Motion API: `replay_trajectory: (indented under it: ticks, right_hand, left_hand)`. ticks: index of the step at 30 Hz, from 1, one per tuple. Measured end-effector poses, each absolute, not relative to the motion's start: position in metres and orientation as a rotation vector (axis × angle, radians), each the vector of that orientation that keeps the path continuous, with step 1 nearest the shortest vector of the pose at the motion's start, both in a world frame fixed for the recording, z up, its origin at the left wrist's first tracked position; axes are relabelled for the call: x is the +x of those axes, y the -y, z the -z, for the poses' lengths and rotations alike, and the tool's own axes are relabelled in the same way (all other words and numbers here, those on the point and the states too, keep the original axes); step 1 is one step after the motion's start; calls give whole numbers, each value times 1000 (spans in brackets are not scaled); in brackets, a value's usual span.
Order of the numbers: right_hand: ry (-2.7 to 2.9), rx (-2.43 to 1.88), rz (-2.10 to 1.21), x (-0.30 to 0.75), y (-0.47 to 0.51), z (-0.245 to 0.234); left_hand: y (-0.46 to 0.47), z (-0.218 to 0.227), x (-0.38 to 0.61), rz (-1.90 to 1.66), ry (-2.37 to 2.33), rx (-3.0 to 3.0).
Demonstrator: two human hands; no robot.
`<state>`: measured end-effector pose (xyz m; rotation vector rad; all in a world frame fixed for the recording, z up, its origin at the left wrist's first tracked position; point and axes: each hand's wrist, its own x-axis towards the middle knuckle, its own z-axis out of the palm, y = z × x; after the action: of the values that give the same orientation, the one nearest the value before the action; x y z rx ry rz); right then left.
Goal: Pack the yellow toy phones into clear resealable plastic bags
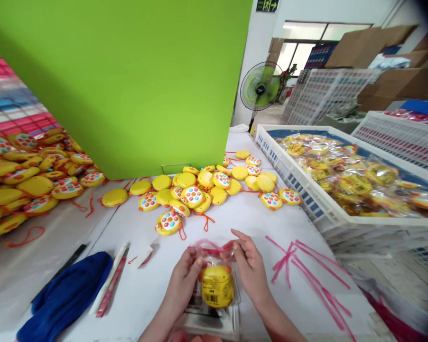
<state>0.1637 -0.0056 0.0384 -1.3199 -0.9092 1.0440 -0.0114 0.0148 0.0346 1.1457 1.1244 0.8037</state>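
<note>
My left hand [183, 280] and my right hand [249, 270] pinch the top edge of a clear plastic bag [214, 261], close to a pink strip [212, 247] along its mouth. Inside the bag sits a round yellow toy [217, 286], its back and barcode label facing up. Below the bag lies a flat clear sheet or packet [212, 323], partly hidden by my hands. Beyond my fingertips, a loose heap of yellow toys with coloured buttons and orange cords [196, 192] lies on the white table [146, 294].
Several pink strips [306, 280] lie to the right of my hands. A white crate of bagged toys [342, 180] stands on the right. A blue cloth [68, 299] lies on the left, next to a large pile of toys [22, 180]. A green board [110, 80] rises behind.
</note>
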Motion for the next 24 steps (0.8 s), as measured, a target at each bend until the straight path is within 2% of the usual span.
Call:
replay_trajectory:
  ticks: [2, 7, 14, 17, 19, 24]
  right_hand:
    - [1036, -1405, -922, 167, 3, -38]
    - [1595, -1435, -314, 168, -3, -47]
    - [2085, -1311, -60, 139, -5, -65]
    - [2081, -1324, -120, 133, -6, -62]
    - [1931, -1345, -319, 133, -11, -58]
    - [1052, -1364, -878, 164, -28, -41]
  left_hand:
    - [-15, -35, -9, -797, -1043, 1099]
    - [-15, -44, -3, -793, -1002, 1129]
    - [-13, -49, -3, -737, -1147, 1514]
    - [-11, -53, -2, -681, -1185, 1609]
    - [-11, -56, -1, -649, -1186, 1615]
    - [-13, -54, -4, -629, -1121, 1453]
